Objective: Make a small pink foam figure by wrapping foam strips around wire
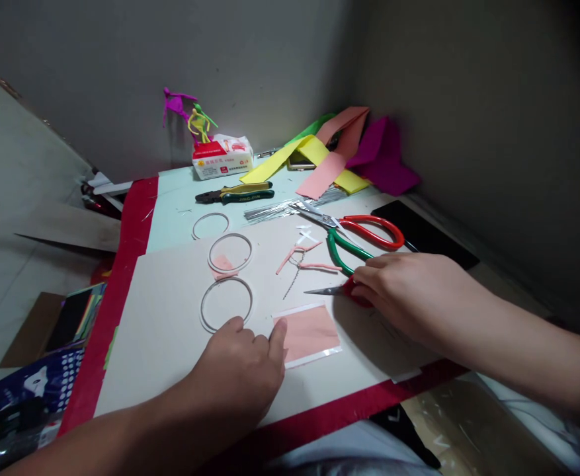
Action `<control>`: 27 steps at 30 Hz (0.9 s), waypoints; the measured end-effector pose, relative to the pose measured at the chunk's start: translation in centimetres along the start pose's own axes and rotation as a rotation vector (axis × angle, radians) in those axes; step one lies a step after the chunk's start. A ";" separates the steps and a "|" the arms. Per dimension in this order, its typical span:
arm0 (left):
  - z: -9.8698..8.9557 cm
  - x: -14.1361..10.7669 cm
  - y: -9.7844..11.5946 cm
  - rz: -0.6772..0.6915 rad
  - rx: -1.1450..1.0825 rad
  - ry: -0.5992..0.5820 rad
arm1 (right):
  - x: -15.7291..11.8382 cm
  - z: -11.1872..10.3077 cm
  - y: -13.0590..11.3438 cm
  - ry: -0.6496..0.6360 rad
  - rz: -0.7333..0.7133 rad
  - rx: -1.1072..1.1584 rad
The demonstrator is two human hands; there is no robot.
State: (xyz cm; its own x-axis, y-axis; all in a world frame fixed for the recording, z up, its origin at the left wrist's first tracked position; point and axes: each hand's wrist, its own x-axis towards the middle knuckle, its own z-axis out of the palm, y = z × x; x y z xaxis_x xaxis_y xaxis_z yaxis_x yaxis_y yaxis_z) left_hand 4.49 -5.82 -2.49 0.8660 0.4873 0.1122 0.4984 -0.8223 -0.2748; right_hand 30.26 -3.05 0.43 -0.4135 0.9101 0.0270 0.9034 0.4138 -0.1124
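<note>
A red-edged work board (pixel 180 198) carries a cream card sheet (pixel 141 350), combination pliers (pixel 234 193), a bundle of steel wires (pixel 270 210), and a wire ring (pixel 210 213), all resting directly on it.

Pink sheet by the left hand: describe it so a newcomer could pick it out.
On the red-edged pale board, look beside the left hand. The pink rectangle under clear film has a white margin, unlike the small pink scraps nearby.

The left hand (pixel 235 377) and right hand (pixel 399 297) are bare, as are the forearms (pixel 528 357); pale grey clothing (pixel 349 449) shows at the lap
</note>
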 end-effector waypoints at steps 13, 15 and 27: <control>0.4 -0.1 -0.2 -0.064 -0.139 0.057 | 3.5 1.6 -4.1 -0.104 -0.299 0.229; 0.5 -0.2 -0.2 -0.086 -0.158 0.062 | 3.7 1.7 -4.2 -0.111 -0.314 0.276; -0.8 0.2 -2.8 -0.601 -0.705 0.136 | 3.7 0.6 -3.3 -0.331 -0.023 1.002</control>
State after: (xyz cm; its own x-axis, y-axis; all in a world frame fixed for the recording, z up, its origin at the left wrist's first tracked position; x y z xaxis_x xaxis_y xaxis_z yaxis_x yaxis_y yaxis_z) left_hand 3.33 -3.65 -0.97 0.4303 0.8863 0.1710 0.7353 -0.4541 0.5032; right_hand 25.71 -1.07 0.31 -0.5760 0.7884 -0.2162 0.4510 0.0858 -0.8884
